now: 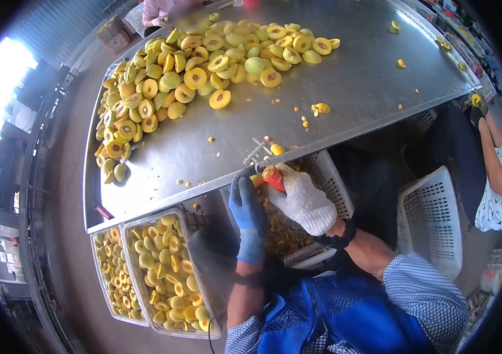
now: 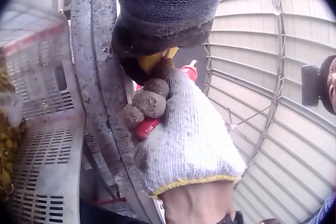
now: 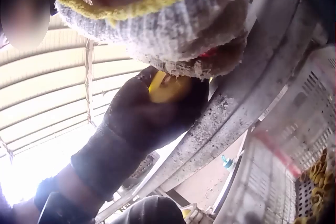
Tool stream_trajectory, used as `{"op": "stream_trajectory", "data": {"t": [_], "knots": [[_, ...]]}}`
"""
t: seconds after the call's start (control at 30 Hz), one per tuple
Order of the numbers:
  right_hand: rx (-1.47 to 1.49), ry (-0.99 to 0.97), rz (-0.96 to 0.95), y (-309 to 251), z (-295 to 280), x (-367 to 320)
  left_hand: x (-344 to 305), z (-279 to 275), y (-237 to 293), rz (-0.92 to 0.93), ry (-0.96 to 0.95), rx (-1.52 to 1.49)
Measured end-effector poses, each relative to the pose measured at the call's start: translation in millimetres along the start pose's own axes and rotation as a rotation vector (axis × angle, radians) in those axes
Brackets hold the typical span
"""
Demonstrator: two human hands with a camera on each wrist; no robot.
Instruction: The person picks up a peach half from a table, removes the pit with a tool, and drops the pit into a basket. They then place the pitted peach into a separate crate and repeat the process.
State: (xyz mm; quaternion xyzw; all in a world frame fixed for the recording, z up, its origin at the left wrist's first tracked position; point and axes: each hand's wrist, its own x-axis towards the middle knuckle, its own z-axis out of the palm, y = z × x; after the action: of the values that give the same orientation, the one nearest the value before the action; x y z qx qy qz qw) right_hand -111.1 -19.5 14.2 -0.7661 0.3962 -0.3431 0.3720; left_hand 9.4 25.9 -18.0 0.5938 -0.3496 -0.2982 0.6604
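At the table's near edge, the left hand (image 1: 247,213) in a blue glove holds a yellow fruit piece (image 1: 257,180); the right wrist view shows this piece (image 3: 169,88) between the dark-gloved fingers. Close against it, the right hand (image 1: 303,200) in a white knitted glove grips a red-handled tool (image 1: 273,177). In the left wrist view the white-gloved hand (image 2: 184,134) has its fingers curled round the red handle (image 2: 148,127). The tool's working end is hidden between the two hands. A metal rack-like piece (image 1: 257,152) lies on the table edge just beyond them.
Halved fruit (image 1: 195,78) is heaped on the metal table (image 1: 345,88). Below the hands stands a crate (image 1: 335,180) of scraps. Two crates of fruit pieces (image 1: 171,265) stand at lower left, an empty white basket (image 1: 434,218) at right. Other people are at the far left and right.
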Motion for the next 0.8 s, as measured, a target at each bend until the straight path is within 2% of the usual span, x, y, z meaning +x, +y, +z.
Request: {"op": "stream_trajectory", "data": {"t": [0.1, 0.13, 0.2, 0.27, 0.3, 0.4, 0.5, 0.6, 0.7, 0.8], "knots": [[0.116, -0.131, 0.123, -3.1, -1.5, -4.6, 4.5, 1.2, -7.3, -0.008, -0.022, -0.054], [0.138, -0.162, 0.105, -2.2, -1.3, -12.8, 5.9, 3.2, -10.2, 0.003, -0.028, -0.084], [0.214, -0.052, 0.210, -4.2, -3.5, -19.0, 3.5, 4.7, -9.2, -0.044, -0.022, -0.246], [0.176, -0.166, 0.267, -9.1, -22.3, -20.8, 1.4, 5.5, -4.0, -0.086, 0.010, -0.354], [0.176, -0.188, 0.274, -9.3, -25.2, -24.8, 2.3, 5.2, -6.5, -0.031, 0.000, -0.321], [0.184, -0.257, 0.336, -4.7, -18.2, -32.8, 0.0, 11.5, -3.8, -0.097, -0.036, -0.610], [0.188, -0.271, 0.356, 0.3, -8.3, -32.7, -1.1, 12.0, -2.5, -0.063, -0.066, -0.514], [0.272, -0.289, 0.433, 4.1, -2.5, -31.2, 1.0, -0.4, -17.5, 0.106, -0.139, -0.019], [0.456, -0.303, 0.454, 8.1, 2.1, -33.1, 0.8, 5.8, -17.3, 0.076, -0.093, -0.177], [0.398, -0.340, 0.544, 2.3, 2.4, -34.2, -2.2, 8.4, -1.6, 0.017, -0.055, -0.145]]}}
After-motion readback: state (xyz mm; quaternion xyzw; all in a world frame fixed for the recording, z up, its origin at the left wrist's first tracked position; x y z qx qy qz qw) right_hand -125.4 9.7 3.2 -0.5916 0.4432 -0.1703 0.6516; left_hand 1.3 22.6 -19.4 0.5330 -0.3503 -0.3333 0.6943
